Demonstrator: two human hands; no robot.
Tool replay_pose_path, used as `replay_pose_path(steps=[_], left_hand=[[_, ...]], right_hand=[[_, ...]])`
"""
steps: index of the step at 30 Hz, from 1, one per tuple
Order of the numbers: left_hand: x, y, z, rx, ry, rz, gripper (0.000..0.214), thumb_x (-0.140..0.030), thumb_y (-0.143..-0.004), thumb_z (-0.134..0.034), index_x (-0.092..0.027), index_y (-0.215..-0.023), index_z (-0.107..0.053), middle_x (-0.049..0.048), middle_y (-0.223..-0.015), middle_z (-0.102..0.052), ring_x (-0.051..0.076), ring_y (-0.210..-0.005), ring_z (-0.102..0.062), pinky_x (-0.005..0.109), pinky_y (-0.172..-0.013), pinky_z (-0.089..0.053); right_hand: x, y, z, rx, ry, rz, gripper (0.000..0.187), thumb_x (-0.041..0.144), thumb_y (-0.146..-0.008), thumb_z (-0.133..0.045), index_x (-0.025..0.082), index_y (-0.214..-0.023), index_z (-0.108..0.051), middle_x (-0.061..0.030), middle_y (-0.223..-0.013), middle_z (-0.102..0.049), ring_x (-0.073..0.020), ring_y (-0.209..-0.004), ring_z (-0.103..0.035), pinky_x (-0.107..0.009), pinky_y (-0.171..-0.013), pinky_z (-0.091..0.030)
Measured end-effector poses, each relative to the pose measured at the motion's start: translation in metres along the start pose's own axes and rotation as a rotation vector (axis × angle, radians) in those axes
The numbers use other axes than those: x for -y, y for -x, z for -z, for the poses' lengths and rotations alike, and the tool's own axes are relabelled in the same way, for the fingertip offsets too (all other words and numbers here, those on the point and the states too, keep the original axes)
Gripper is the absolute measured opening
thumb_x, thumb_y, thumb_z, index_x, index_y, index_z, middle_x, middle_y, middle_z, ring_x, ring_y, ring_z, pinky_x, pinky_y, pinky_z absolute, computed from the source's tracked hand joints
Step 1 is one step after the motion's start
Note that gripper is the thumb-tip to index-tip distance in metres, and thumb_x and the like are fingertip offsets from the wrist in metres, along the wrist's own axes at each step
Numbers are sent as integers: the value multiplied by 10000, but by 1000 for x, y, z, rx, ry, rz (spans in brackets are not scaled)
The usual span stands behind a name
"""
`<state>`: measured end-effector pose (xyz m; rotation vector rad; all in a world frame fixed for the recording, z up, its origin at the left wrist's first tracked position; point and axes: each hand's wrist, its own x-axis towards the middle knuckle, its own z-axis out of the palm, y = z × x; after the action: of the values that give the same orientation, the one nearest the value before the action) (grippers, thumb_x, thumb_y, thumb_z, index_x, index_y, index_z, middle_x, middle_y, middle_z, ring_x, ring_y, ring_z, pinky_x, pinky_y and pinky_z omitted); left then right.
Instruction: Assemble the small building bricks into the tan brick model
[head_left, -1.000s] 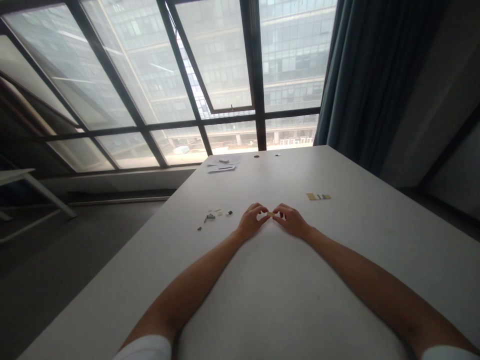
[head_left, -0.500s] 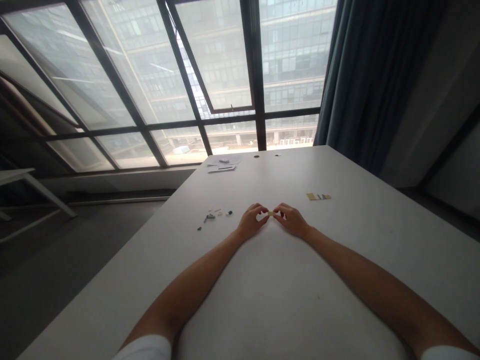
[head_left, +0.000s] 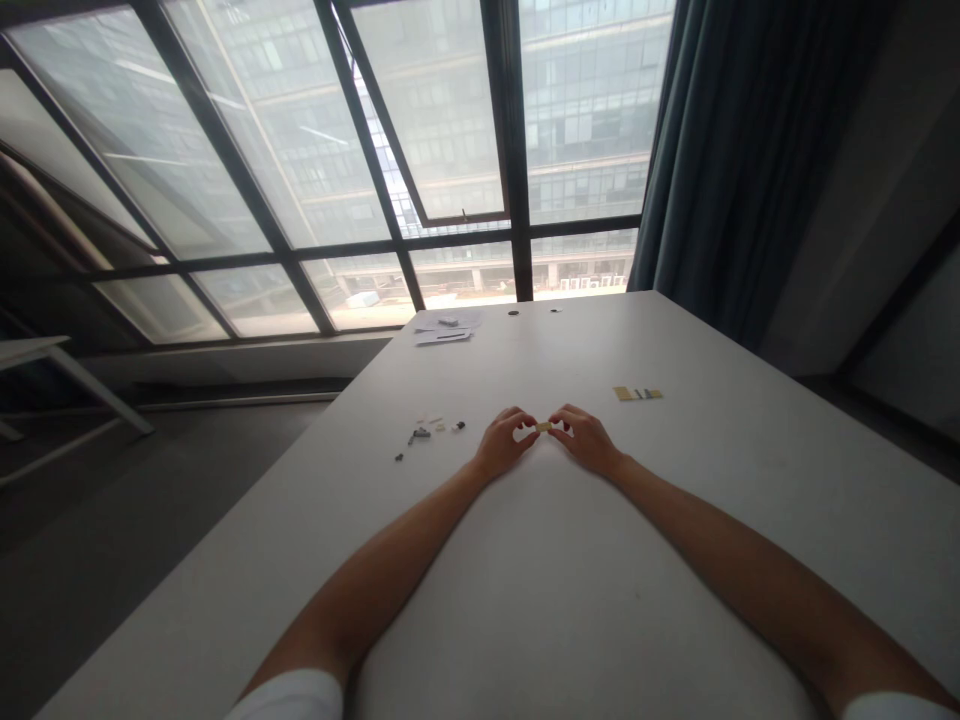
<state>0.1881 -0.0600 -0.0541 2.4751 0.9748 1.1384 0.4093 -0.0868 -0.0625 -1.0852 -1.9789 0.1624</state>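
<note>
Between my two hands is a small tan block-like piece (head_left: 544, 427), too small to make out in detail. My left hand (head_left: 507, 440) pinches its left end between thumb and fingers. At the right end, my right hand (head_left: 583, 438) grips it in the same way. Left of my left hand lies a loose group of small parts: a grey piece (head_left: 421, 434), a dark piece (head_left: 460, 426) and several pale ones. Beyond my right hand rests a flat tan piece with grey bands (head_left: 637, 393).
The white table (head_left: 555, 580) stretches toward the windows. Papers (head_left: 444, 337) with small items on them lie at its far left corner. A dark round object (head_left: 513, 313) and a small dark-and-white item (head_left: 556, 310) sit near the far edge. A dark curtain (head_left: 720, 180) hangs at right.
My right hand has shifted very slightly, and more of the tan piece shows between the fingertips. The left hand and the parts on the table look unmoved.
</note>
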Motion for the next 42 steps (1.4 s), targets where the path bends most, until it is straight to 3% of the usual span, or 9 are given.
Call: replay_pose_path(steps=[14, 21, 31, 42], left_hand=[[-4, -1, 3, 72, 56, -7, 99, -289, -911, -691, -211, -930, -748, 48, -897, -673, 164, -847, -606, 273, -745, -505], [1, -1, -1, 82, 102, -32, 242, -299, -869, -752, -233, -1102, -749, 69, -993, -696, 172, -868, -626, 298, -776, -527], [1, 0, -1, 122, 123, -33, 310, -389, -870, -746, -249, -1147, -749, 78, -998, -698, 181, -869, -628, 310, -768, -537], [-6, -1, 2, 52, 86, -6, 266, -324, -835, -781, -219, -1076, -735, 61, -973, -676, 166, -860, -614, 292, -772, -531]], right_hand=[[-5, 0, -2, 20, -130, 32, 124, 167, -936, -643, 223, -1006, -728, -40, -945, -660, -164, -773, -596, -276, -704, -469], [-5, -2, 0, 47, -172, 80, 158, 121, -898, -664, 213, -1001, -740, -46, -901, -664, -186, -810, -599, -300, -737, -475], [-4, -2, 0, 47, -247, 0, 223, 113, -852, -661, 214, -1052, -667, -13, -879, -693, -161, -727, -589, -296, -701, -481], [-5, 0, -1, 81, -145, 43, 386, 77, -816, -680, 220, -1173, -647, -42, -971, -674, -187, -839, -600, -324, -761, -505]])
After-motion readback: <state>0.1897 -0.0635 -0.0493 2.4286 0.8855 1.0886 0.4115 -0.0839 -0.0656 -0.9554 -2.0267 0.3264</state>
